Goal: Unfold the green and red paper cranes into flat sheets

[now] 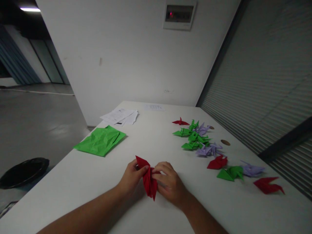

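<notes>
Between my two hands, just above the near middle of the white table (pixel 97 182), is a red origami crane (pixel 148 182) with folded, pointed flaps. My left hand (pixel 133 175) pinches its left side, thumb on the near face and fingers behind. On the opposite side, my right hand (pixel 169 182) has its curled fingers closed on the paper's right part, which they partly cover. One point of the red paper sticks up to the upper left, and others point down toward me.
Several finished green, purple and red paper cranes (pixel 195 136) lie along the table's right side. Crumpled green paper sheets (pixel 99 141) rest at the left edge, with printed papers (pixel 120 116) behind. A black-lined bin (pixel 24 172) stands on the floor at left. Blinds (pixel 263 81) border the right.
</notes>
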Action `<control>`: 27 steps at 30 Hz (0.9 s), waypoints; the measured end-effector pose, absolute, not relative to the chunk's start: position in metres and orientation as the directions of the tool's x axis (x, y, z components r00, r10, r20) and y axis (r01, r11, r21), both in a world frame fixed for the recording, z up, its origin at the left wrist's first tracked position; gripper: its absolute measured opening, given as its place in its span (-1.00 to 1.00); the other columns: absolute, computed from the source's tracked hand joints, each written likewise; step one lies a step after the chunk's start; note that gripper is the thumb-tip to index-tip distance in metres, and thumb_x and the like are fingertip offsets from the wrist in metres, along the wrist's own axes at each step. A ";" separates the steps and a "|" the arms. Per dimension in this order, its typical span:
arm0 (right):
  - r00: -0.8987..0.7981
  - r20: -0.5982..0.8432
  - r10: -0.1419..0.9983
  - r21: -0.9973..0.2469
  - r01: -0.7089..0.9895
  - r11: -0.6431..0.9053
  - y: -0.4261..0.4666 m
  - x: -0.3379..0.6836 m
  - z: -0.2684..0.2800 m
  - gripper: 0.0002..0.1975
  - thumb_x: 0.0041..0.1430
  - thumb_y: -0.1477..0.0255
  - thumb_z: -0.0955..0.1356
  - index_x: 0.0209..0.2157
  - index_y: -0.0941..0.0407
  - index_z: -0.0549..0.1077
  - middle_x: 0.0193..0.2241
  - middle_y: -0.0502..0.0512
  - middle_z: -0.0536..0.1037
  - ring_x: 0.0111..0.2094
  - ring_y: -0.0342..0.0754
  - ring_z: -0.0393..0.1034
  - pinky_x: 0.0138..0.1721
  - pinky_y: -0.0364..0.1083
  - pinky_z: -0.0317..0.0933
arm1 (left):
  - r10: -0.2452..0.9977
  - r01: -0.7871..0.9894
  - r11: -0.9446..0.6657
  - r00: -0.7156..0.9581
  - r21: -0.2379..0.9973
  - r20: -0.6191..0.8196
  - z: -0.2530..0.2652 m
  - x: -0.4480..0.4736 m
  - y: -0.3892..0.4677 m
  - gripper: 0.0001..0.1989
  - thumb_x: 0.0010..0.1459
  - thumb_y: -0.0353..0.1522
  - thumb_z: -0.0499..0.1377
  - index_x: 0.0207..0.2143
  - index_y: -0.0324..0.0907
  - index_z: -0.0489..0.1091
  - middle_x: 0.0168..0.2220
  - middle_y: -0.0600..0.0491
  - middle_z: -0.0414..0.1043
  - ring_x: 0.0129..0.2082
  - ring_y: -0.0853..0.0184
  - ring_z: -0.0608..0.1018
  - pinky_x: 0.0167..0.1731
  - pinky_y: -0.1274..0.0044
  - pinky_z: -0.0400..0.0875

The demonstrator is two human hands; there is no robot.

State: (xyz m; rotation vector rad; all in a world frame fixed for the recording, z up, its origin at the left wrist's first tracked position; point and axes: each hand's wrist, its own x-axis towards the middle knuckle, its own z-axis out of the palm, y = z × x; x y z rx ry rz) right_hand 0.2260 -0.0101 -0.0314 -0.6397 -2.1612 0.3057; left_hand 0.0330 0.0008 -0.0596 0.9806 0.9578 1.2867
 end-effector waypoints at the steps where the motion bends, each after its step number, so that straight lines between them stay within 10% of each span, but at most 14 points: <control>1: -0.516 0.671 0.533 -0.421 0.326 0.846 -0.011 0.225 -0.033 -0.78 0.29 0.54 0.35 -0.10 0.02 0.56 -0.23 0.16 0.58 -0.15 0.09 0.43 -0.11 0.09 0.36 | 0.999 -0.295 0.025 0.050 0.955 -0.011 -0.061 0.033 0.001 -0.73 -0.02 -0.27 0.49 -0.40 -0.23 0.52 -0.44 0.05 0.55 -0.43 0.32 0.51 -0.35 0.51 0.41; 9: -0.320 0.716 0.621 -0.502 0.383 0.775 -0.012 0.229 -0.038 -0.76 0.31 0.56 0.33 -0.07 0.04 0.56 -0.26 0.19 0.61 -0.22 0.06 0.53 -0.20 0.01 0.47 | 0.986 -0.512 0.144 0.144 0.847 -0.080 -0.056 0.035 0.002 -0.67 0.02 -0.22 0.48 -0.36 -0.27 0.50 -0.39 -0.03 0.57 -0.39 0.29 0.55 -0.28 0.45 0.45; 19: -0.400 0.739 0.542 -0.211 0.627 0.750 -0.015 0.227 -0.037 -0.73 0.24 0.63 0.30 -0.13 0.10 0.56 -0.20 0.27 0.61 -0.21 0.08 0.56 -0.15 0.01 0.51 | 0.947 -0.591 0.315 0.251 0.743 -0.202 -0.044 0.039 -0.012 -0.38 -0.03 -0.42 0.48 0.02 -0.10 0.26 -0.14 0.01 0.52 -0.20 0.25 0.61 -0.13 0.36 0.50; 27: -0.363 0.755 0.546 -0.229 0.634 0.739 -0.016 0.222 -0.042 -0.76 0.22 0.54 0.36 -0.06 0.13 0.49 -0.19 0.31 0.61 -0.16 0.16 0.57 -0.14 0.08 0.54 | 0.934 -0.543 0.358 0.212 0.760 -0.289 -0.041 0.041 -0.012 -0.20 -0.17 -0.59 0.36 0.10 -0.07 0.11 -0.23 0.07 0.49 -0.33 0.31 0.60 -0.30 0.49 0.48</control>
